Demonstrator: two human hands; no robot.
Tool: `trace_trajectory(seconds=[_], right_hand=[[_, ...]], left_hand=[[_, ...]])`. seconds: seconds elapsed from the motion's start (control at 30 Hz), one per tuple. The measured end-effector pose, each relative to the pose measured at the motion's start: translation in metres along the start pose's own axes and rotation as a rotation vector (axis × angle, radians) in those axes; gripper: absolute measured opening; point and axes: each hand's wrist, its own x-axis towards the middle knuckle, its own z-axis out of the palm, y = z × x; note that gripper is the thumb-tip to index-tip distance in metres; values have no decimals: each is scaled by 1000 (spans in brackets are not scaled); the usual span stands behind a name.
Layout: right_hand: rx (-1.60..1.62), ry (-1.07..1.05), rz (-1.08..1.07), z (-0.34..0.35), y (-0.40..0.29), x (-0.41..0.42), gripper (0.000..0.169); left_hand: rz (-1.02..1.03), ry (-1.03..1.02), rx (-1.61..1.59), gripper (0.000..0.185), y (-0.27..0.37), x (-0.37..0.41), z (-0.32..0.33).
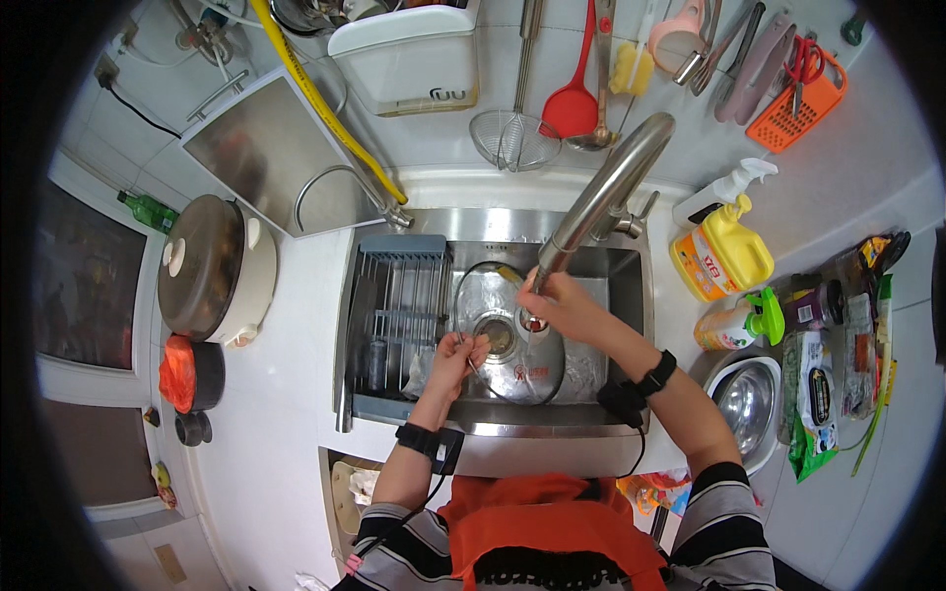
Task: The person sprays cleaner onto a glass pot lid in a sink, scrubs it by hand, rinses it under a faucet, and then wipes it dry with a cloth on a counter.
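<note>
A round clear glass pot lid (533,388) with a metal rim and red printing is held over the basin of the stainless steel sink (621,295). My left hand (452,362) pinches its rim at the left side. The drain shows through the glass. My right hand (562,304) is closed around the lower end of the metal faucet spout (591,196), above the lid's right part. Whether water runs there is hard to tell. Left of the lid, a grey dish rack (405,284) sits in the sink, close to my left hand.
To the left stand a lidded electric pot (255,277) and a dark pot (211,377). A yellow detergent jug (728,247), a spray bottle (728,329) and metal bowls (746,414) line the right side. A wire strainer (515,137) and a red ladle (570,111) hang behind the sink.
</note>
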Motion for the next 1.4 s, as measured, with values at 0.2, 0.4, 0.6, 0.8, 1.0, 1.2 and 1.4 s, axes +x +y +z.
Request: trace_trajectory(seconds=[0.2, 0.4, 0.6, 0.8, 1.0, 1.2, 1.4], right_hand=[[-338, 613, 93, -106, 49, -11, 40], [-737, 783, 382, -210, 132, 18, 33], [-780, 811, 359, -204, 128, 48, 22], [-963, 675, 223, -216, 117, 52, 21], [-984, 534, 360, -150, 49, 14, 45], [-539, 88, -264, -39, -11, -34, 57], [-500, 68, -115, 12, 10, -21, 41]], left_hand=[[30, 26, 132, 9, 25, -33, 8], [-2, 32, 223, 20, 24, -55, 33], [-36, 59, 142, 24, 24, -70, 43], [-24, 70, 171, 23, 20, -72, 59], [49, 85, 288, 18, 22, -74, 62], [95, 90, 349, 17, 38, -86, 68], [161, 86, 296, 18, 34, -96, 59]])
